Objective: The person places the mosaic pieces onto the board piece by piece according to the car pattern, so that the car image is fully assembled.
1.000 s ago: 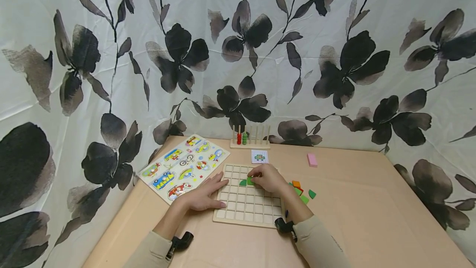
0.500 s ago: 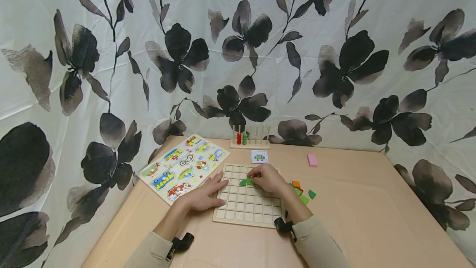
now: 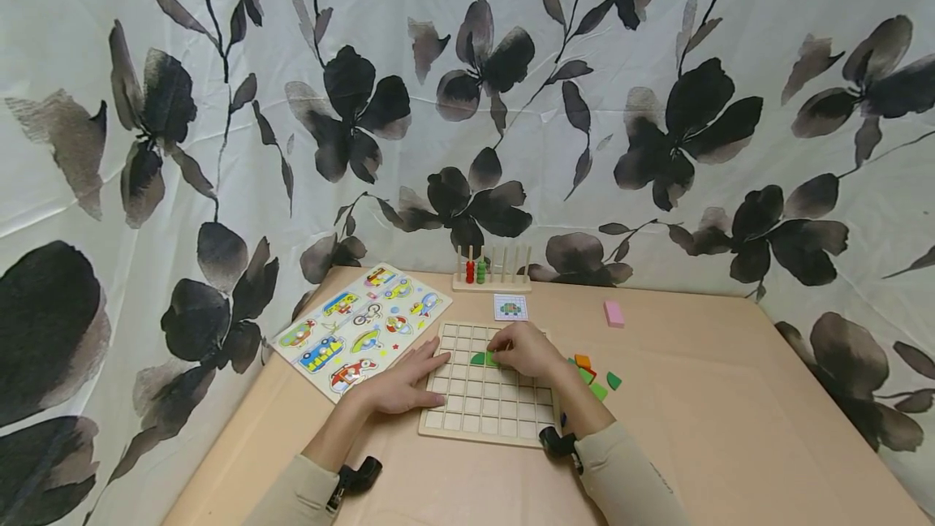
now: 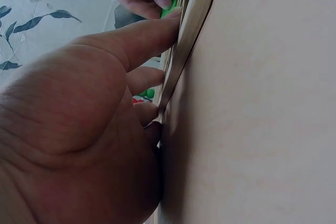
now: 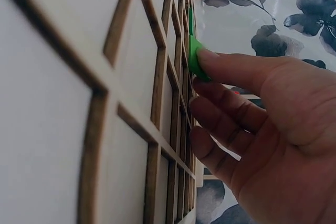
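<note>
A wooden board with a square grid [image 3: 482, 408] lies in the middle of the table. My left hand [image 3: 402, 384] rests at the board's left edge, its fingers extended and spread along the rim, as the left wrist view also shows. My right hand [image 3: 527, 350] is over the upper part of the grid. Between its thumb and fingertips it pinches a bright green tile [image 5: 197, 59], held right at the grid cells. Just left of that tile, a darker green piece with a rounded edge [image 3: 477, 359] lies in a cell.
Several loose green, orange and red pieces [image 3: 597, 390] lie right of the board. A pattern card [image 3: 510, 308] and a peg rack with red and green beads [image 3: 491, 286] stand behind it. A vehicle picture board [image 3: 361, 331] lies left; a pink block [image 3: 613, 314] sits back right.
The bright green tile has settled slightly lower and flatter against the grid under my right fingertips. My left hand keeps its place at the board's edge.
</note>
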A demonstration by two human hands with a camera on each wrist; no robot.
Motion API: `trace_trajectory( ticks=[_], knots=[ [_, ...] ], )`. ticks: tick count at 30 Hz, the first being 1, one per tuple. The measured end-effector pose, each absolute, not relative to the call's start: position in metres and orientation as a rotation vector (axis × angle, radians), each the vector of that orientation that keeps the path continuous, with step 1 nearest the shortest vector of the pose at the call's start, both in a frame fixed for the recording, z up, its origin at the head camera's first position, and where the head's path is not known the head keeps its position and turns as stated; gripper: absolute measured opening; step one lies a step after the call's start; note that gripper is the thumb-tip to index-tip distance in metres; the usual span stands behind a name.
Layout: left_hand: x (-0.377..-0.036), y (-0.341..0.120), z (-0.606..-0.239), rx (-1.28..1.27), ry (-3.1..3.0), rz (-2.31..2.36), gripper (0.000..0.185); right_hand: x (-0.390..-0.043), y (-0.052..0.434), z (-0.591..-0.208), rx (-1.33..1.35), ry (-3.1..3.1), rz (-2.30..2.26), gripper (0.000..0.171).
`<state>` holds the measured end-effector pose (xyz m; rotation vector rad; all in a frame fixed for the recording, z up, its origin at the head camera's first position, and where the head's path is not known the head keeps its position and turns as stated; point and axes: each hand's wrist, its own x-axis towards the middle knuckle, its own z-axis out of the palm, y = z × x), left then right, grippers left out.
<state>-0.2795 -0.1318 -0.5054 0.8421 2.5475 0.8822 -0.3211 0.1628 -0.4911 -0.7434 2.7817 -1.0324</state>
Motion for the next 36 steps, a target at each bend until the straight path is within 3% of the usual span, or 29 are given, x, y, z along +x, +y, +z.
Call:
trace_trajectory(
  ticks=[9,36],
  knots=[
    [-0.28,-0.133,-0.505,0.817,2.555,0.868,0.084,-0.318,0.163,-0.488,-0.801,2.756,-0.842,0.028],
    [-0.28,-0.133,-0.505,0.793,2.55,0.874,0.087,-0.291,0.202,-0.473,-0.851,2.782,-0.953,0.034]
  ],
)
